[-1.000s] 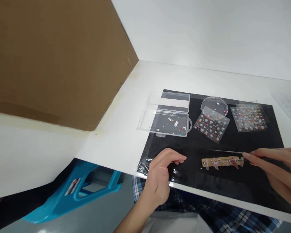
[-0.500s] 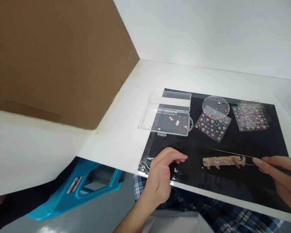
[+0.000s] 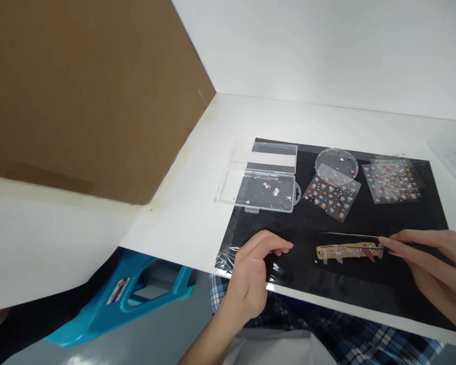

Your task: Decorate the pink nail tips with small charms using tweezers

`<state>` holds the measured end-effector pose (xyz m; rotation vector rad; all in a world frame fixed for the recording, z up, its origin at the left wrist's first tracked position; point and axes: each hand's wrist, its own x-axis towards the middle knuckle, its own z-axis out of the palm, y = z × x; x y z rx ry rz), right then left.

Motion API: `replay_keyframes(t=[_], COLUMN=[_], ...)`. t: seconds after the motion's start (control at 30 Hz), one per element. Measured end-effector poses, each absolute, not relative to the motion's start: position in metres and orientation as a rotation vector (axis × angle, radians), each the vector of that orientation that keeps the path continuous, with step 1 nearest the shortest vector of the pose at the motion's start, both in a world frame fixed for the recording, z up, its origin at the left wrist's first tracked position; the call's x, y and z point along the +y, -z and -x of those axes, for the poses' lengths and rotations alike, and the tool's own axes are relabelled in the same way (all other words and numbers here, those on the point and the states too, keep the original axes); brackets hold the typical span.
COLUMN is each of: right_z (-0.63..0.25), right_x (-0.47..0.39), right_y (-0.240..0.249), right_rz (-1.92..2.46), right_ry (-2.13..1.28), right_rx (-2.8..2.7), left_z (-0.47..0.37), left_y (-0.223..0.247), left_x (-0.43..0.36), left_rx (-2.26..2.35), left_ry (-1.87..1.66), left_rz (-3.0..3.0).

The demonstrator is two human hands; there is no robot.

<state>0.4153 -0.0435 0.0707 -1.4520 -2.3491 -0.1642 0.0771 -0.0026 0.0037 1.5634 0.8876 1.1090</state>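
Head view — tan strip [image 3: 345, 251] lies flat, small nail tips along it.

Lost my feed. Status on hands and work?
Left hand resting on mat, empty. Right hand holding tweezers over nail strip. Nothing blocking.

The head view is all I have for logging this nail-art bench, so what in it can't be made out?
- Right hand: its outer part is cut off by the right edge of the head view.
- Tweezers: too thin to show whether the tips grip anything.
- Nail strip: the designs on its tips are too small to read.
- Clear box: the tiny charms inside are too small to identify.
- Left hand: fingertips curl under, so contact with the black mat is unclear.
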Motion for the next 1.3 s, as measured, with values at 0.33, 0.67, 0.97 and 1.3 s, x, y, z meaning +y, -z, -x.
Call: replay_keyframes(t=[0.33, 0.67, 0.97, 1.3], right_z=[-0.423, -0.432, -0.440, -0.441], right_x=[-0.032, -0.017, -0.006, -0.041], right_y=[-0.070, -0.064, -0.071, -0.080], right_rz=[1.352, 1.309, 1.178, 1.242], right_ry=[0.095, -0.118, -0.068, 0.159], right_rx=[-2.355, -2.327, -2.449, -2.453], left_z=[-0.078, -0.077, -0.076, -0.079], left_y=[-0.005, -0.006, -0.006, -0.006], left_x=[-0.001, 0.000, 0.000, 0.002], left_rx=[0.873, 0.864, 0.851, 0.843], left_ry=[-1.106, -1.089, -1.091, -1.102], left_rz=[-1.578, -1.593, -1.592, -1.599])
